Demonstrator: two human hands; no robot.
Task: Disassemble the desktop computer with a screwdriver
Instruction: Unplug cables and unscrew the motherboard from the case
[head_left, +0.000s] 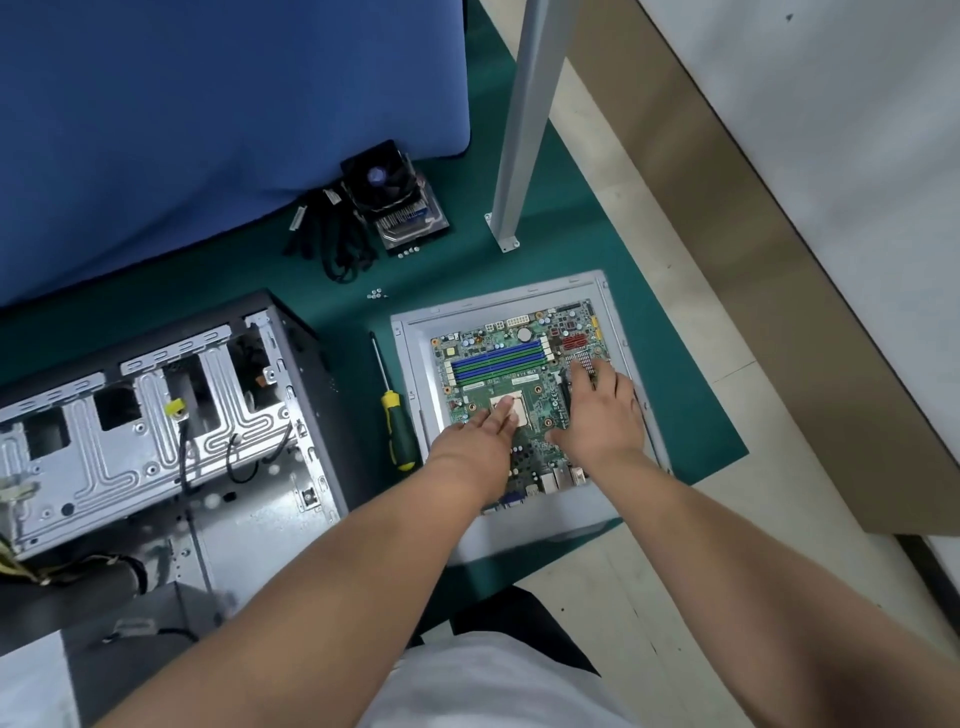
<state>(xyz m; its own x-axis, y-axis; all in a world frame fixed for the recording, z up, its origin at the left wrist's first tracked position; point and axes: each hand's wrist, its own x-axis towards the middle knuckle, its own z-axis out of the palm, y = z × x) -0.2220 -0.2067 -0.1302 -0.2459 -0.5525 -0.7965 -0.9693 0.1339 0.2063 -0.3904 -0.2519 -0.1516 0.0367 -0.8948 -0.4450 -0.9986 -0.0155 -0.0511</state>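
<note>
We judged the teardown well along — the motherboard (519, 384) lay out of the case (156, 415) on a grey side panel (415, 364), with the fan and heatsink (387, 184), cables (332, 239) and loose screws (376, 295) set aside. Our left hand (480, 436) and right hand (602, 410) rested flat on the board, fingers straight, gripping nothing. The screwdriver (397, 415) lay just beside the panel — the case's remaining parts were still left.
</note>
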